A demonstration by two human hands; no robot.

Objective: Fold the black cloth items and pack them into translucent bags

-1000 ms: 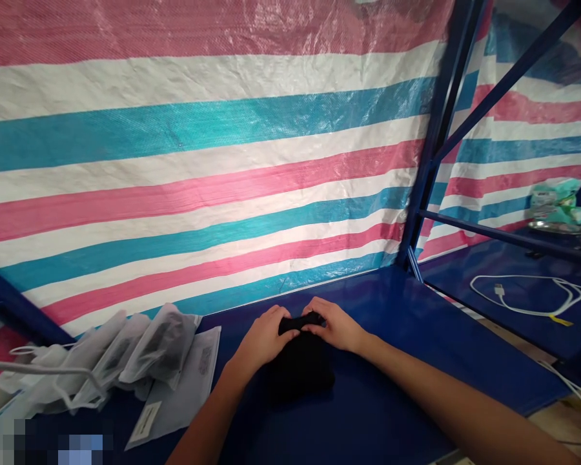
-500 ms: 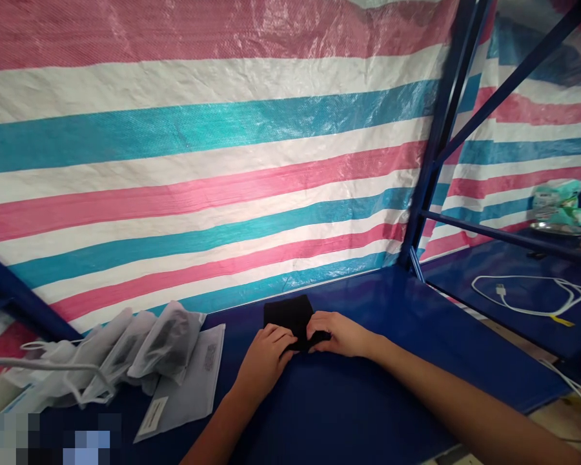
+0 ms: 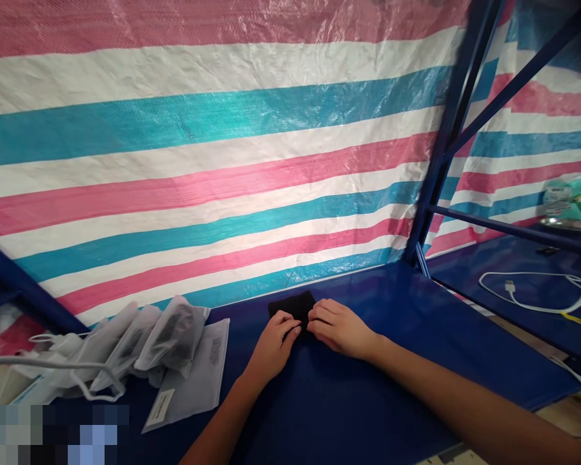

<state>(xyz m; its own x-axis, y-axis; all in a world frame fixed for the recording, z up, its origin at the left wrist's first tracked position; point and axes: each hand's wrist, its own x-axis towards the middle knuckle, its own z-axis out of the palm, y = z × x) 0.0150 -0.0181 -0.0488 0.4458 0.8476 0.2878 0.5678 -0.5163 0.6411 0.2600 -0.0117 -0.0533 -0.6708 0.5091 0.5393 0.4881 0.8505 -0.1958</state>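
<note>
A small piece of folded black cloth lies on the blue tabletop, close to its back edge. My left hand grips its near left side, thumb and fingers pinched together at the front edge. Opposite, my right hand has its fingers curled over the near right corner. The fingers cover the cloth's front part, so how it is folded there is hidden. To the left of my left hand lies a flat frosted plastic bag with a white label.
Several filled frosted bags are heaped at the left beside a grey cable. Striped sheeting hangs behind the table. A blue metal post rises at the right; beyond it a white USB cable lies on another blue surface.
The black cloth is now shorter from front to back, its near part folded or rolled away from me. Both hands have shifted slightly with it, and the view has turned a little left.
</note>
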